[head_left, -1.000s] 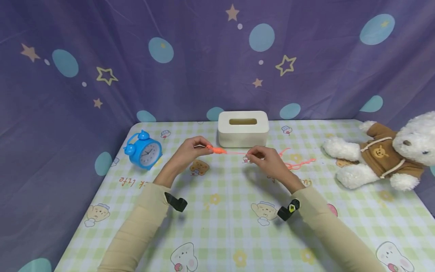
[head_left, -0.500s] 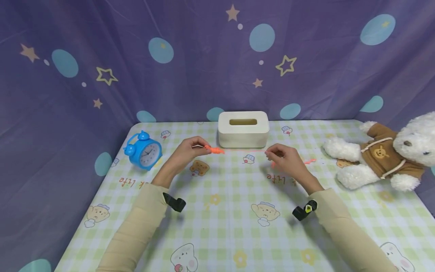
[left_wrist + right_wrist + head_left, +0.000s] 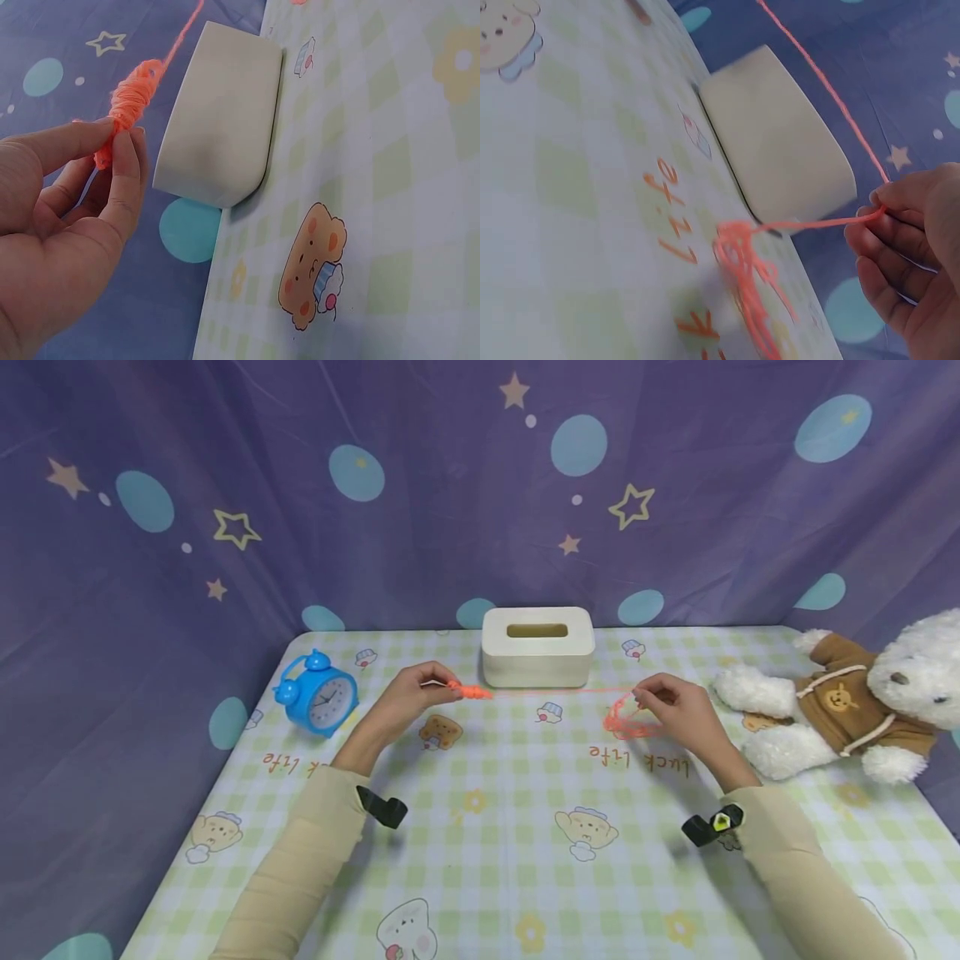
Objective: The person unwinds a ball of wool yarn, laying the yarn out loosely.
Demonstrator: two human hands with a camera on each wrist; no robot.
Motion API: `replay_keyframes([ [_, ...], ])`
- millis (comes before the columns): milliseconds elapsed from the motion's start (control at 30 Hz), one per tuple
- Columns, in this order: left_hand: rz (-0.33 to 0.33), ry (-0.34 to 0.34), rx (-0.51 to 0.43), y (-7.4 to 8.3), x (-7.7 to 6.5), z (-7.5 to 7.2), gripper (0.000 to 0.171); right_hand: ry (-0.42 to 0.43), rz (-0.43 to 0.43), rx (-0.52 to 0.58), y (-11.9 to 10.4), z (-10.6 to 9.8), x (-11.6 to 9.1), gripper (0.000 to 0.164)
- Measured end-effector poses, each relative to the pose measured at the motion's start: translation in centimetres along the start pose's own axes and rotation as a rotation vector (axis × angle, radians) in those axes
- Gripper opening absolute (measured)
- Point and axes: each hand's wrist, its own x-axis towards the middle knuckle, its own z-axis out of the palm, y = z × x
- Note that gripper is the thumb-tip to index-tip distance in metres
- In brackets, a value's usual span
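Observation:
A small wound bundle of orange yarn (image 3: pixel 133 97) is pinched between the thumb and fingers of my left hand (image 3: pixel 411 697), above the table left of the tissue box. From the bundle a single yarn strand (image 3: pixel 562 692) stretches level across to my right hand (image 3: pixel 678 710), which pinches it between thumb and fingertips. Past those fingertips the strand drops to a loose tangle of the same yarn (image 3: pixel 739 255) below and left of the right hand. In the right wrist view the strand (image 3: pixel 832 90) runs taut up and away from the fingertips.
A cream tissue box (image 3: pixel 536 660) stands at the back, just behind the strand. The blue alarm clock (image 3: pixel 318 693) sits at the left, and a white teddy bear (image 3: pixel 847 693) in a brown top lies at the right. A checked cloth (image 3: pixel 495 877) covers the table.
My right hand has moved steadily to the right, lengthening the strand between the hands. The loose yarn has shifted with it and bunched up. My left hand has hardly moved.

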Motion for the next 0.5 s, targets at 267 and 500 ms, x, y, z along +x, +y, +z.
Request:
replay_keyframes([
  [267, -0.006, 0.005, 0.007, 0.1, -0.1, -0.2, 0.024, 0.05, 0.03, -0.054, 1.6, -2.4, -0.8, 0.026],
  [500, 0.023, 0.007, 0.006, 0.0, -0.2, -0.3, 0.017, 0.127, 0.065, -0.076, 2.3, -4.2, -1.3, 0.03],
])
